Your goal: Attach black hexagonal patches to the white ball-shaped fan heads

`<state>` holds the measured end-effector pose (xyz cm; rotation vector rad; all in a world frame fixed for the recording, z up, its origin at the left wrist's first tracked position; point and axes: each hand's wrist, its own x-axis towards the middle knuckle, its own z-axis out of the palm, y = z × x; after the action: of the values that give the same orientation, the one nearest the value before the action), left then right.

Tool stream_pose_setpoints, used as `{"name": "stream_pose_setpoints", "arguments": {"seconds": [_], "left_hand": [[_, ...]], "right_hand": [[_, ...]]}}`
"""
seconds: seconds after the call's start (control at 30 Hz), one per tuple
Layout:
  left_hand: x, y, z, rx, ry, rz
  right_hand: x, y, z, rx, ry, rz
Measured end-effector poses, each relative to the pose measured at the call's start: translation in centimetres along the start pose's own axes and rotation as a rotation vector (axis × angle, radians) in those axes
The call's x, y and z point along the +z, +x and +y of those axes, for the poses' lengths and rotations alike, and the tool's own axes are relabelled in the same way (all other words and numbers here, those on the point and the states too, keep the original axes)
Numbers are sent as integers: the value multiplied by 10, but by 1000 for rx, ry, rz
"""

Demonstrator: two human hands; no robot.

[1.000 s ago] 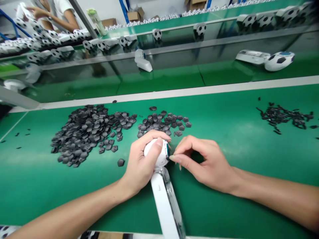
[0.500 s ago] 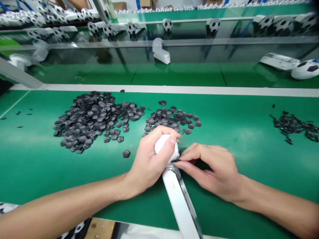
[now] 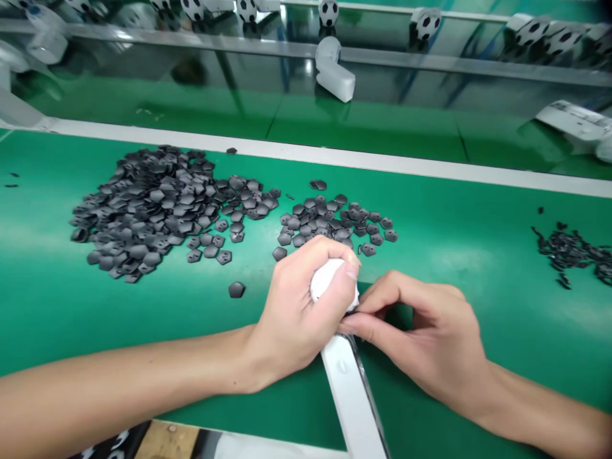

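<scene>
My left hand [image 3: 306, 312] is wrapped round the rounded white head of a plastic device [image 3: 329, 280], thumb on top. From under that hand the device's long white arm [image 3: 354, 395] slants down toward me over the table's front edge. My right hand [image 3: 421, 331] is pinched, its thumb and forefinger tips against the head's lower right side, close to the joint with the arm. A dark sliver shows at those fingertips, too small and covered to make out. Beyond my hands lies a small group of black pentagon pieces [image 3: 318, 220].
A large heap of black pentagon pieces [image 3: 148, 210] lies to the left, with one loose pentagon [image 3: 236, 290] nearer me. Small thin black parts [image 3: 568, 252] lie at the right. Behind a white ledge [image 3: 315, 153] rest a white bent part [image 3: 335, 70] and several football-patterned pieces [image 3: 329, 13].
The camera view has tilted down and turned slightly. My left hand still grips the head, which has turned a little, and the right fingertips remain pinched at its side.
</scene>
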<state>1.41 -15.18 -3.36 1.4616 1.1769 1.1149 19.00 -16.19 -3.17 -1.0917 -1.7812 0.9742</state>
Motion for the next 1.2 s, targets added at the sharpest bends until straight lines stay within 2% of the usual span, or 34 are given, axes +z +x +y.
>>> {"name": "stream_pose_setpoints", "arguments": {"seconds": [0.13,0.3,0.5,0.57,0.6,0.73,0.8,0.9,1.03,1.13,1.2], "left_hand": [[0,1,1,3,2,-2],[0,1,1,4,0,2],[0,1,-4,115,27,-7],[0,1,-5,131,32,-8],[-1,1,-6,127,33,-5],[-2,0,-7,136,44,1],[-2,-1,-6,133,57,3],[-3,-2,-6,119,79,11],[-5,0,-7,113,111,17],[-6,-1,-7,106,87,-19],[-8,-2,-7,92,51,-86]], "right_hand": [[1,7,-5,194,126,5],[0,11,-6,293,178,-9],[-11,22,-13,500,181,-258],[-12,20,-11,430,106,-279],[-11,18,-9,329,42,-251],[-1,9,6,-247,-353,16],[3,8,11,-427,-498,89],[7,10,16,-501,-568,94],[11,9,20,-494,-591,70],[6,10,20,-453,-494,53],[-6,16,20,-392,-379,70]]}}
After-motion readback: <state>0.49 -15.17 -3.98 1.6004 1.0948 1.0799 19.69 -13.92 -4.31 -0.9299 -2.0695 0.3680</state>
